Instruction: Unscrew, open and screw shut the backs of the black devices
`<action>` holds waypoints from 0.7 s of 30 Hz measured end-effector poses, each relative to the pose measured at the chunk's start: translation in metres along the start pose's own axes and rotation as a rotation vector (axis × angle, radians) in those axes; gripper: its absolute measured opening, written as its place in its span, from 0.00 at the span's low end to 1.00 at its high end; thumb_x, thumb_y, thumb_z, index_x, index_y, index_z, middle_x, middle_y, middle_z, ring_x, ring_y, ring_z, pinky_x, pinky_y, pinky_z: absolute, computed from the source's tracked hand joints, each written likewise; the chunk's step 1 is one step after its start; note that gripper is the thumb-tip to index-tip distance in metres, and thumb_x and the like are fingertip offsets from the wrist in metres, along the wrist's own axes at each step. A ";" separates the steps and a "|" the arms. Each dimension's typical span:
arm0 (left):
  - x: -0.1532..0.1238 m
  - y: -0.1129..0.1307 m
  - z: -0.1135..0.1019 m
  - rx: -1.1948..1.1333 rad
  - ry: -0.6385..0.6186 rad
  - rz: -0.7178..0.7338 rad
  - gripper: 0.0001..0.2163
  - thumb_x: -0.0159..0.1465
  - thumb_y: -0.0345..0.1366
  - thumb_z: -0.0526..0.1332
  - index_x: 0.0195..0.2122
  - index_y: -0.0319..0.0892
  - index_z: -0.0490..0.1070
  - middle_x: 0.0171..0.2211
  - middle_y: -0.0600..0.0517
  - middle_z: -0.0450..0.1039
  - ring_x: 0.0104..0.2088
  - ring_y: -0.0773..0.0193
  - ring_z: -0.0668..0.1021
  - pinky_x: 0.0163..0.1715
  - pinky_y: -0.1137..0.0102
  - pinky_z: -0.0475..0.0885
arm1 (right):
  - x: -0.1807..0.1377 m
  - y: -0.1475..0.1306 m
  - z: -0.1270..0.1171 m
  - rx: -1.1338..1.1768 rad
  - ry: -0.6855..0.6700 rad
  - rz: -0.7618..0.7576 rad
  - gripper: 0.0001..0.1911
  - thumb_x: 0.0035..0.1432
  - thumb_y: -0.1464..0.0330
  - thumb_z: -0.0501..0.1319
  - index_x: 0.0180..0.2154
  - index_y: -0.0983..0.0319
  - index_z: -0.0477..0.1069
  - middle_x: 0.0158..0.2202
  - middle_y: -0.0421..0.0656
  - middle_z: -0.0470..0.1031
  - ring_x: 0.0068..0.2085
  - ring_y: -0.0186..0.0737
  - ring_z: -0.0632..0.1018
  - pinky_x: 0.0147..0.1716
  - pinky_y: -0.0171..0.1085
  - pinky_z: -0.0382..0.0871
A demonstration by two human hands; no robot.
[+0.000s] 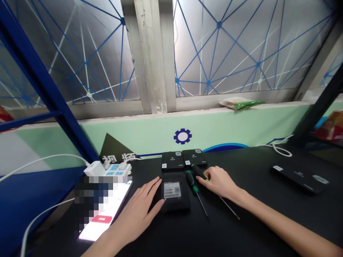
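Note:
My left hand (pixel 140 201) lies with its fingers stretched out along the left side of a flat black box (pixel 177 205), the thumb at its lower left edge. A white printed label faces up on this box. To the right, my right hand (pixel 221 182) has its fingers closed on the black-and-green handle of a screwdriver (pixel 197 172); the shaft points toward me, down on the table. Another screwdriver (pixel 191 181), green and black, lies between that hand and the box, touching neither as far as I can see.
Two black boxes (pixel 172 161) sit side by side near the wall, and another black box (pixel 300 176) lies far right. At left are a lit phone (pixel 107 214), partly blurred, and a white power strip (pixel 118 170) with a plugged charger (pixel 94 169). A white cable (pixel 281 150) lies back right.

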State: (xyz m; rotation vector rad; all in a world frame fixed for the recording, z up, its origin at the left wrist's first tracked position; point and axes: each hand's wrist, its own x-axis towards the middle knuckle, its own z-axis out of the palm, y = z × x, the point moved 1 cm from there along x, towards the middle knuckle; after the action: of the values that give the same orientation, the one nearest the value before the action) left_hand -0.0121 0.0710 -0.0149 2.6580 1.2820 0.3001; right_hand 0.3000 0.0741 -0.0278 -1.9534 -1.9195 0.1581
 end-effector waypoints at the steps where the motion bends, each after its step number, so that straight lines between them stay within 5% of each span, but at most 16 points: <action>1: 0.000 -0.001 0.000 0.000 0.001 0.005 0.27 0.73 0.49 0.50 0.71 0.53 0.47 0.69 0.50 0.53 0.66 0.48 0.63 0.61 0.48 0.62 | 0.000 0.000 0.002 -0.051 -0.002 0.004 0.26 0.58 0.57 0.59 0.16 0.59 0.51 0.16 0.39 0.59 0.22 0.38 0.65 0.23 0.36 0.49; 7: 0.000 -0.005 0.004 0.003 0.032 0.034 0.25 0.74 0.45 0.48 0.71 0.53 0.47 0.69 0.50 0.54 0.65 0.50 0.63 0.62 0.50 0.61 | -0.002 -0.003 0.002 -0.232 -0.034 0.014 0.24 0.61 0.54 0.55 0.17 0.60 0.63 0.21 0.46 0.72 0.25 0.46 0.76 0.23 0.36 0.51; 14: -0.001 -0.004 0.002 0.012 0.042 0.046 0.23 0.75 0.43 0.47 0.70 0.53 0.48 0.68 0.51 0.56 0.65 0.52 0.65 0.62 0.52 0.62 | -0.005 -0.005 0.001 -0.268 -0.024 -0.003 0.28 0.62 0.51 0.53 0.16 0.61 0.66 0.20 0.47 0.72 0.25 0.46 0.76 0.23 0.36 0.50; 21: -0.002 -0.006 0.006 0.039 0.077 -0.007 0.25 0.74 0.46 0.47 0.70 0.47 0.51 0.66 0.46 0.60 0.64 0.50 0.65 0.61 0.52 0.63 | -0.010 -0.010 -0.008 -0.092 0.241 -0.215 0.26 0.64 0.56 0.55 0.17 0.60 0.59 0.16 0.39 0.63 0.21 0.37 0.67 0.24 0.36 0.52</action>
State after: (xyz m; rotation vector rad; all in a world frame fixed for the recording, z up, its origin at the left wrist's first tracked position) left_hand -0.0167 0.0727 -0.0230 2.6986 1.3326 0.3839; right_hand 0.2927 0.0629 -0.0191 -1.7150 -1.9856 -0.2191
